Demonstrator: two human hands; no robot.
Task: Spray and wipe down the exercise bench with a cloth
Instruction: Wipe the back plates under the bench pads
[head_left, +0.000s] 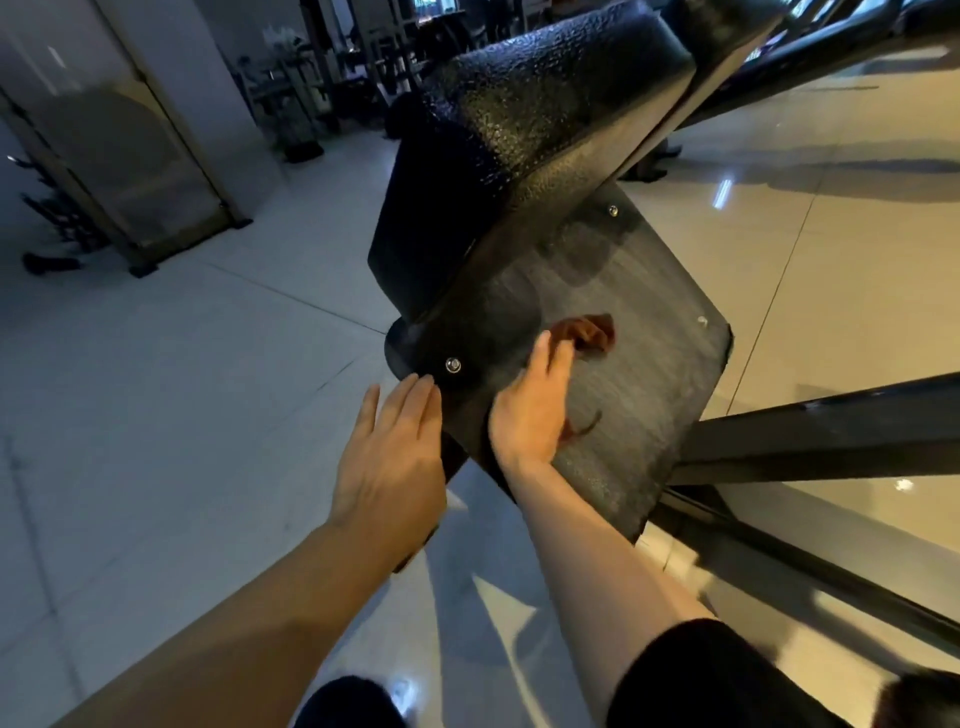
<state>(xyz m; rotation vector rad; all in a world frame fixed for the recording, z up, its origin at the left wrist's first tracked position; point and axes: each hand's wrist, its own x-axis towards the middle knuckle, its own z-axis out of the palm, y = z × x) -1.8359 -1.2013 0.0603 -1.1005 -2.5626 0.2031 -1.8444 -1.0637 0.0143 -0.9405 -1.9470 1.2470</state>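
no readable text, labels or numbers anywhere

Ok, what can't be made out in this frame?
- Cloth: mostly hidden under the right hand, head view; motion blur hides the grip.
- Spray bottle: not in view.
- Bench: far end cut off by the top edge.
- Left hand: whether it touches the bench edge is unclear.
- Background racks: too dark.

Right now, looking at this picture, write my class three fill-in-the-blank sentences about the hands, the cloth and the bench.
1. The right hand presses a ____ cloth onto the flat panel.
2. The left hand rests at the panel's edge with its fingers ____.
3. The padded bench is ____ in colour.

Missing words: brown; straight; black
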